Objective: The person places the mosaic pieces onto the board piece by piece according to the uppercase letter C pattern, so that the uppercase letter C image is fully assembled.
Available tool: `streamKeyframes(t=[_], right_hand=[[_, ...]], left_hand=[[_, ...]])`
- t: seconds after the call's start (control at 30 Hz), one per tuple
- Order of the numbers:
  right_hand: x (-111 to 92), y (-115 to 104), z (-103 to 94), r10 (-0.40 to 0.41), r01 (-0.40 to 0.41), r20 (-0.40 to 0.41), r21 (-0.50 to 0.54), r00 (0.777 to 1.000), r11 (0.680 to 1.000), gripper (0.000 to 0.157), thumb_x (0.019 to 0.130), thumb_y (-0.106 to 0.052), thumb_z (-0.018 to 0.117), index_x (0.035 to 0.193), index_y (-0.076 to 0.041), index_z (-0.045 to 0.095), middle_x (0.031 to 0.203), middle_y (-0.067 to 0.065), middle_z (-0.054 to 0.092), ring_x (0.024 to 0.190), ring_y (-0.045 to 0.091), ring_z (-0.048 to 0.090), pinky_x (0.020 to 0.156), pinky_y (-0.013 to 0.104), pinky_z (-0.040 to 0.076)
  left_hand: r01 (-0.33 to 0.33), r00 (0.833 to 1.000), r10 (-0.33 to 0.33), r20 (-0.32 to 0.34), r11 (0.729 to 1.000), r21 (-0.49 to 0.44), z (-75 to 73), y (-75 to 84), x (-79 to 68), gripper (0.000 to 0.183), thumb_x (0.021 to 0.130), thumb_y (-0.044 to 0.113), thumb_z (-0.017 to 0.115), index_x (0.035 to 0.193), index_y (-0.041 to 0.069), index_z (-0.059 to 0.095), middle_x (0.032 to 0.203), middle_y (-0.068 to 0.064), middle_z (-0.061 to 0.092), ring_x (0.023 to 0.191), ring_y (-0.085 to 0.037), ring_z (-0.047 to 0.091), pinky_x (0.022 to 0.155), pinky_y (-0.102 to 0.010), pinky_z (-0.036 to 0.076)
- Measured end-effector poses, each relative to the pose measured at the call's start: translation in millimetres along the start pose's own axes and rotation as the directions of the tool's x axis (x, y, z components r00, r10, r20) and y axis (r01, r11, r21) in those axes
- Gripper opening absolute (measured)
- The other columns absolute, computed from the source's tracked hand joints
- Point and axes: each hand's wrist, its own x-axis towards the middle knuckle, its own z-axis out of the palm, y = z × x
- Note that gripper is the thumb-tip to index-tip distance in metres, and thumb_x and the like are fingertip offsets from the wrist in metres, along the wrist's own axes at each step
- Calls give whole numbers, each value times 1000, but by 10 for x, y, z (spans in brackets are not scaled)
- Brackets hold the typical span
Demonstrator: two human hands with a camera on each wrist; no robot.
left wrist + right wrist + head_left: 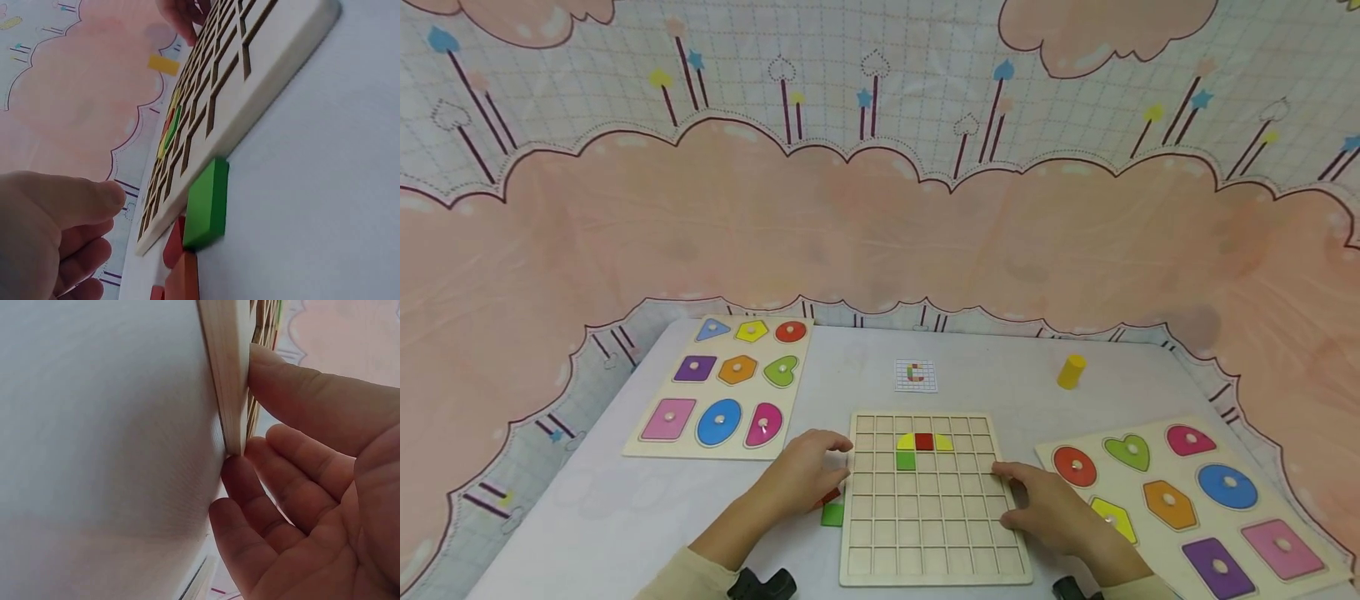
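A wooden grid board (936, 533) lies on the table, with a yellow rounded piece (906, 442), a red square (923, 442), another yellow rounded piece (943, 443) and a green square (906, 461) in its cells. My left hand (801, 471) hovers by the board's left edge, its thumb and fingers apart and holding nothing in the left wrist view. Beside that edge lie a loose green block (205, 206) and several red and orange ones, partly hidden by the hand in the head view. My right hand (1045, 508) touches the board's right edge with thumb and fingertips.
A small printed pattern card (916, 376) lies beyond the board. Farther right stands a yellow cylinder (1071, 372). Knobbed shape puzzles flank the board: one at the left (715, 417), another at the right (1157, 467), partly behind the right forearm. Patterned cloth hangs behind the white table (1000, 367).
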Motion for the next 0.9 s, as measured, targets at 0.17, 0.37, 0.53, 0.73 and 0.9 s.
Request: streamKeyframes(t=[0.17, 0.37, 0.53, 0.73, 0.9], right_hand=[[4, 2, 7, 4, -4, 2, 4, 1000, 1000, 64, 75, -9, 85, 134, -10, 62, 131, 9, 62, 126, 32, 54, 104, 55, 41], [0, -12, 11, 6, -6, 0, 2, 1000, 1000, 63, 75, -9, 85, 134, -9, 62, 132, 9, 62, 127, 34, 52, 104, 56, 41], [-1, -6, 14, 4, -4, 0, 0, 1000, 1000, 63, 75, -9, 85, 134, -9, 62, 131, 8, 63, 126, 33, 53, 105, 56, 40], [0, -5, 12, 8, -8, -1, 1, 1000, 1000, 62, 75, -9, 85, 134, -9, 62, 130, 8, 63, 125, 32, 54, 104, 56, 41], [-1, 0, 15, 8, -8, -3, 0, 1000, 1000, 62, 75, -9, 85, 133, -10, 62, 130, 8, 63, 125, 32, 54, 104, 56, 41]], left_hand=[[-42, 998, 42, 39, 999, -14, -16, -107, -91, 30, 84, 13, 81, 111, 8, 71, 105, -1, 66, 94, -19, 58, 83, -35, 56], [-96, 993, 97, 73, 995, -25, -7, -170, -173, 25, 85, 12, 80, 108, 8, 72, 88, 6, 58, 83, -15, 51, 72, -28, 51], [-103, 990, 107, 93, 994, -44, -7, -200, -239, 24, 84, 11, 80, 107, 10, 72, 90, 7, 58, 85, -14, 51, 77, -31, 52], [-144, 982, 149, 116, 988, -51, -6, -265, -313, 24, 84, 16, 80, 107, 14, 72, 100, 10, 62, 90, -11, 52, 81, -29, 51], [-172, 976, 177, 123, 984, -54, -2, -296, -331, 25, 84, 17, 80, 108, 15, 72, 102, 11, 63, 91, -8, 52, 81, -28, 50]])
